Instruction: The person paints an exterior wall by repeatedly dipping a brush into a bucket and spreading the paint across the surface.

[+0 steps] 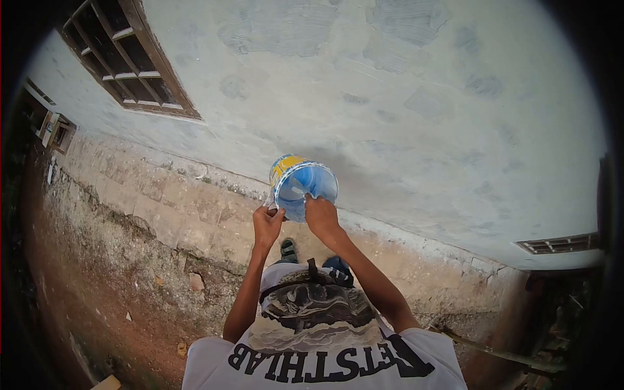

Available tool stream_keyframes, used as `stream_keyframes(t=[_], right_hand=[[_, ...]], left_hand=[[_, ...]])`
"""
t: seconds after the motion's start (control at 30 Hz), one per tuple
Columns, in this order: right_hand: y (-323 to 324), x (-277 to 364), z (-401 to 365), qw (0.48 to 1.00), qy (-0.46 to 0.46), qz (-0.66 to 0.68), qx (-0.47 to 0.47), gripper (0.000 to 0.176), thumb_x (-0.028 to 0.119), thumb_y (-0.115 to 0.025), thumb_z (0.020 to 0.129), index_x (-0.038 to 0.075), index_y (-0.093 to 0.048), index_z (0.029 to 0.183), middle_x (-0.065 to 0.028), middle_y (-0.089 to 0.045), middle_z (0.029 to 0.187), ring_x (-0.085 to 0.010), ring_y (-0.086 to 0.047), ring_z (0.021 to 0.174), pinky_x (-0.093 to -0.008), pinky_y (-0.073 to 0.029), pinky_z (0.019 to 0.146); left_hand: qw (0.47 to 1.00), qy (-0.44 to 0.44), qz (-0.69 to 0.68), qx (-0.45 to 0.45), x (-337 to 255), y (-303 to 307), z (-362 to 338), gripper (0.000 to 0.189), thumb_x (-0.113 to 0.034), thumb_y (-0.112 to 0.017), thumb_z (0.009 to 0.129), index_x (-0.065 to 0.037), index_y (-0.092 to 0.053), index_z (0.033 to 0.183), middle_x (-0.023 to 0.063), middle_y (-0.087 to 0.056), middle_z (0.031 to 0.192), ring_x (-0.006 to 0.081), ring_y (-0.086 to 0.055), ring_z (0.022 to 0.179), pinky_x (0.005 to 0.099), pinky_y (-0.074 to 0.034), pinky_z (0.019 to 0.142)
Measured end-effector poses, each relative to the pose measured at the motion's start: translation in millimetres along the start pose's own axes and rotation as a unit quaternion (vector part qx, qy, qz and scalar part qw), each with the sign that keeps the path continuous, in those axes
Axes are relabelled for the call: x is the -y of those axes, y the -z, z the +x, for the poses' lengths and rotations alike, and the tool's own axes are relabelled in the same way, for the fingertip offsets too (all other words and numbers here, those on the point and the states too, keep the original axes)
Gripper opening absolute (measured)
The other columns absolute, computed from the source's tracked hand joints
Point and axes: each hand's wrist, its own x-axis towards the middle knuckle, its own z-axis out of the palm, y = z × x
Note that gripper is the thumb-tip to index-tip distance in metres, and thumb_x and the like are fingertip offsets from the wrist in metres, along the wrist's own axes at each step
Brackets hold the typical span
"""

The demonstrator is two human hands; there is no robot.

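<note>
A blue and yellow bucket is tilted in front of my body, its white-smeared mouth facing me. My left hand is closed on the bucket's lower left rim. At the right side of the mouth, my right hand is closed, with its fingers at the opening. A pale tool or smear shows inside the bucket beside those fingers; what the right hand grips is too small to make out.
A patchy pale wall rises ahead, with a brown-framed window at upper left and a low vent at right. A stone ledge runs along its foot, above rough reddish ground. My sandalled foot stands on the ledge.
</note>
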Motion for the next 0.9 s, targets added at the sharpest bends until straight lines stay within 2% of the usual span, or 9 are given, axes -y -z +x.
stream_keyframes(t=[0.2, 0.33, 0.4, 0.53, 0.63, 0.73, 0.8, 0.83, 0.9], right_hand=[[2.0, 2.6, 0.2, 0.998, 0.032, 0.007, 0.062, 0.024, 0.012, -0.053, 0.085, -0.002, -0.063, 0.102, -0.0242, -0.064, 0.079, -0.0379, -0.064, 0.077, -0.0468, -0.051, 0.07], [4.0, 9.3, 3.9, 0.994, 0.01, 0.047, 0.101, 0.023, 0.013, -0.052, 0.087, -0.003, -0.064, 0.099, -0.0253, -0.065, 0.084, -0.0394, -0.064, 0.081, -0.0479, -0.05, 0.072], [3.1, 8.7, 6.8, 0.989, 0.002, 0.098, 0.11, 0.025, 0.014, -0.051, 0.088, -0.004, -0.064, 0.1, -0.0275, -0.064, 0.089, -0.0403, -0.063, 0.086, -0.0475, -0.049, 0.077], [-11.7, -6.6, 17.1, 0.978, -0.023, 0.187, 0.087, 0.028, 0.017, -0.051, 0.089, -0.005, -0.064, 0.1, -0.0271, -0.065, 0.092, -0.0394, -0.063, 0.092, -0.045, -0.049, 0.08], [-10.1, -16.1, 18.6, 0.949, -0.032, 0.298, 0.1, 0.034, 0.02, -0.052, 0.091, -0.005, -0.061, 0.111, -0.0276, -0.063, 0.101, -0.0383, -0.061, 0.1, -0.0424, -0.048, 0.085], [6.9, -12.5, 6.6, 0.914, -0.068, 0.386, 0.107, 0.037, 0.021, -0.053, 0.093, -0.005, -0.058, 0.118, -0.021, -0.067, 0.098, -0.0282, -0.065, 0.088, -0.0365, -0.048, 0.078], [23.2, -6.0, -6.8, 0.851, -0.162, 0.484, 0.125, 0.035, 0.02, -0.05, 0.096, -0.001, -0.058, 0.122, -0.0057, -0.063, 0.079, -0.0131, -0.054, 0.068, -0.0279, -0.044, 0.065], [23.7, -7.3, -12.0, 0.852, -0.16, 0.483, 0.127, 0.035, 0.02, -0.05, 0.096, -0.001, -0.058, 0.122, -0.0057, -0.063, 0.079, -0.0131, -0.054, 0.068, -0.0279, -0.044, 0.065], [23.9, -9.2, -22.5, 0.798, -0.146, 0.575, 0.103, 0.034, 0.022, -0.047, 0.099, 0.007, -0.055, 0.129, 0.0056, -0.037, 0.066, -0.0047, -0.035, 0.059, -0.0191, -0.031, 0.053]], left_hand=[[0.995, 0.014, 0.091, 0.028, 8.4, 11.6, 2.2, 0.012, -0.002, -0.064, 0.081, 0.01, -0.061, 0.077, 0.0118, -0.065, 0.064, 0.0114, -0.06, 0.057, 0.0275, -0.046, 0.051], [0.997, 0.013, 0.057, 0.043, 4.9, 10.8, -1.8, 0.013, -0.002, -0.064, 0.081, 0.01, -0.061, 0.076, 0.011, -0.065, 0.063, 0.01, -0.058, 0.056, 0.0275, -0.045, 0.05], [0.994, 0.036, 0.077, 0.073, 3.7, 12.5, -2.7, 0.014, 0.001, -0.059, 0.083, 0.013, -0.059, 0.09, 0.016, -0.068, 0.073, 0.0164, -0.065, 0.063, 0.0277, -0.052, 0.059], [0.998, 0.026, 0.033, 0.042, 1.0, 13.2, -5.4, 0.014, -0.001, -0.063, 0.082, 0.012, -0.06, 0.085, 0.0139, -0.066, 0.065, 0.0151, -0.064, 0.059, 0.0277, -0.05, 0.054], [0.999, 0.034, -0.011, 0.022, -3.4, 15.8, -6.6, 0.017, -0.001, -0.062, 0.082, 0.013, -0.058, 0.091, 0.0162, -0.067, 0.067, 0.0186, -0.066, 0.061, 0.0285, -0.052, 0.055], [0.999, 0.044, -0.007, 0.022, -8.3, 20.4, -7.2, 0.017, -0.001, -0.057, 0.084, 0.013, -0.057, 0.094, 0.0172, -0.068, 0.075, 0.0232, -0.068, 0.061, 0.0292, -0.054, 0.06], [0.996, 0.082, 0.004, -0.015, -13.4, 20.7, -7.5, 0.019, -0.002, -0.056, 0.084, 0.015, -0.056, 0.091, 0.0184, -0.067, 0.075, 0.0244, -0.067, 0.058, 0.0302, -0.054, 0.058], [0.996, 0.082, 0.004, -0.018, -11.8, 19.8, -7.2, 0.019, -0.002, -0.056, 0.084, 0.015, -0.056, 0.091, 0.0184, -0.067, 0.075, 0.0244, -0.067, 0.058, 0.0302, -0.054, 0.058], [0.992, 0.095, -0.066, -0.053, -8.4, 17.7, -6.3, 0.019, -0.002, -0.055, 0.084, 0.017, -0.056, 0.088, 0.0205, -0.066, 0.074, 0.0257, -0.067, 0.056, 0.0317, -0.056, 0.056]])
